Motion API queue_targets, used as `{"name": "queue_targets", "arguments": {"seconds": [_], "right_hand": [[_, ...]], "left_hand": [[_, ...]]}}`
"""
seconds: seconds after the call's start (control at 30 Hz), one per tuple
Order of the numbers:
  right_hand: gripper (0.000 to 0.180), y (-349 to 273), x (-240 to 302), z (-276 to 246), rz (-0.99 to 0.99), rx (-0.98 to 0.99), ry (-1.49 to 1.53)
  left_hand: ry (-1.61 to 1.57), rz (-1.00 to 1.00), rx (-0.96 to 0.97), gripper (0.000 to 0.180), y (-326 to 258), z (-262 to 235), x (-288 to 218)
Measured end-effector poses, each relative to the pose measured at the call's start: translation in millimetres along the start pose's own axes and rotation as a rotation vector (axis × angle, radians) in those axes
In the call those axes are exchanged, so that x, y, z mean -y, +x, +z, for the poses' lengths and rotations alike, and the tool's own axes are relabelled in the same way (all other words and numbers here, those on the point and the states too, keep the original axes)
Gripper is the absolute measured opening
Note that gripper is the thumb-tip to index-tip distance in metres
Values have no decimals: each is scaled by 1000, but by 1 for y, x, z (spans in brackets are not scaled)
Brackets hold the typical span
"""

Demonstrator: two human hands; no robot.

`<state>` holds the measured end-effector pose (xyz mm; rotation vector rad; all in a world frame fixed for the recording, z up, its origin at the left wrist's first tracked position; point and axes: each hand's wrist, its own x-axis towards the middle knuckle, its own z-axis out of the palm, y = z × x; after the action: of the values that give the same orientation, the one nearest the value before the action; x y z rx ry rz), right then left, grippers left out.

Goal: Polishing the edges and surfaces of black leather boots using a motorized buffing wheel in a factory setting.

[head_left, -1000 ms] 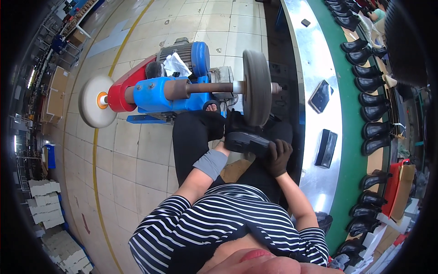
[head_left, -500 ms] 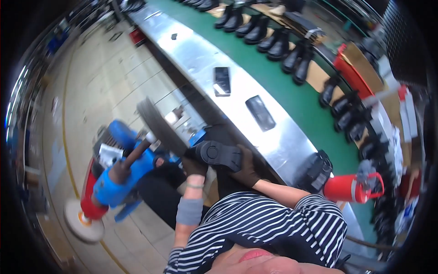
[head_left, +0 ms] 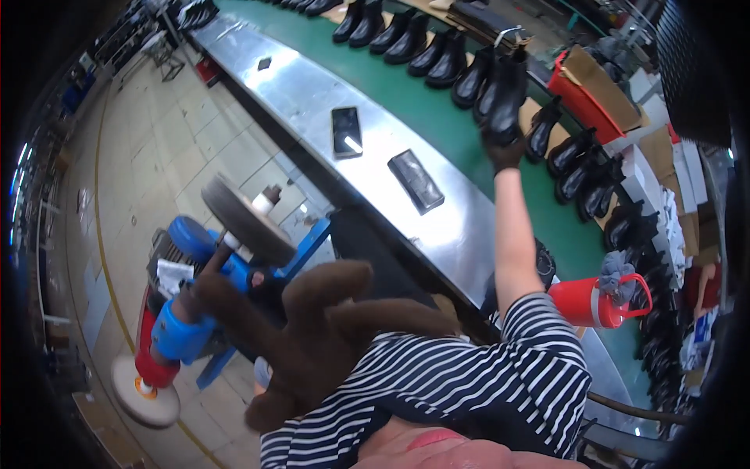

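My right hand [head_left: 504, 148], in a dark brown glove, is stretched far out over the green conveyor belt [head_left: 437, 109] and grips a black ankle boot [head_left: 506, 92] by its back. More black boots [head_left: 406, 35] stand in a row along the belt on both sides of it. My left hand [head_left: 312, 328], also in a brown glove, is raised close to the camera with fingers spread and holds nothing. Behind it stands the blue buffing machine [head_left: 183, 313] with its grey wheel [head_left: 246, 219].
A steel ledge [head_left: 312, 86] runs along the belt, with a dark phone [head_left: 346, 131] and a black flat case [head_left: 416, 181] lying on it. A red jug [head_left: 594, 301] with a grey rag stands at the right. Cardboard and a red box [head_left: 586, 82] sit beyond the belt. Tiled floor lies at the left.
Both hands held a black boot at the machine before. Now the view has swung to the belt, my right hand has reached out with the boot, and my left hand has let go.
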<state>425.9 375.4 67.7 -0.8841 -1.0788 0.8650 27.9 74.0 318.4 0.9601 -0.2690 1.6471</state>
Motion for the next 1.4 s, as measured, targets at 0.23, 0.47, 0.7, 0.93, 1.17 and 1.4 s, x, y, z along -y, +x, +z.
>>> {"name": "queue_targets", "arguments": {"seconds": [0.23,0.47,0.7,0.93,1.17,1.4], "right_hand": [[54,-8,-52,13,573,-379,152],[106,-130,-12,170,186,263,-1712],[80,-48,-36,133,319,214,-1483],[63,-46,-50,142,79,6,-835],[56,-225,-13,258,428,642,-516],[60,-315,-49,325,364,741,-711]], "left_hand": [[80,196,-225,61,10,6,-22],[125,289,-500,43,8,35,-20],[103,453,-675,26,-2,69,-26],[-2,692,-315,18,-12,18,-46],[-61,430,96,39,-15,-25,-69],[63,524,14,42,-23,-20,-69]]}}
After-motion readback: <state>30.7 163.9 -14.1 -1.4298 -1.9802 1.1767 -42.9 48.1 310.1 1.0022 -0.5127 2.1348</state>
